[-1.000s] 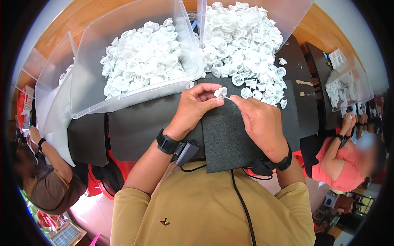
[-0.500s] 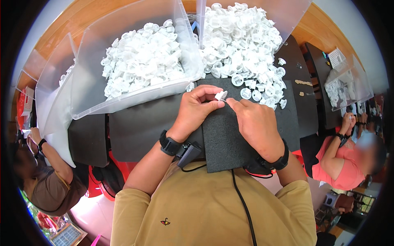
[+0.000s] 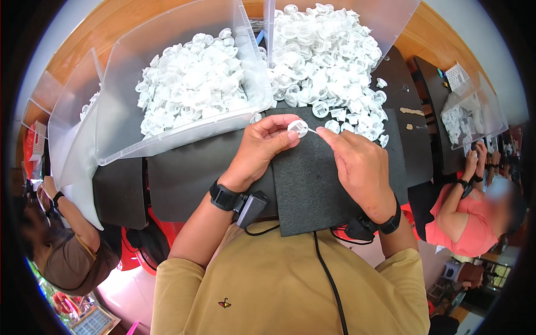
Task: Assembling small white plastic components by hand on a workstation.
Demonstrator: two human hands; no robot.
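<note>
Pinched between the thumb and fingers of my left hand (image 3: pixel 262 146) is a small round white plastic part (image 3: pixel 297 128), its slotted face showing. My right hand (image 3: pixel 362 164) is closed around a thin, light-coloured tool (image 3: pixel 311 130), most of it hidden in the fingers. The tool's narrow end points at the part's right edge; whether it touches is too small to tell. Both hands are above a dark foam mat (image 3: pixel 307 190). Just beyond them, loose white parts (image 3: pixel 357 120) of similar shape spill onto the mat.
A clear plastic bin (image 3: pixel 184 129) heaped with white parts stands at the left. Another clear bin (image 3: pixel 399 17) lies tipped at the back, its pile spreading forward. Co-workers sit on both sides, one in a pink shirt (image 3: pixel 455 215). A black cable (image 3: pixel 329 273) runs down my shirt.
The white part has turned so its slotted face shows. My right hand has shifted right and slightly down, with the tool now at the part's right edge.
</note>
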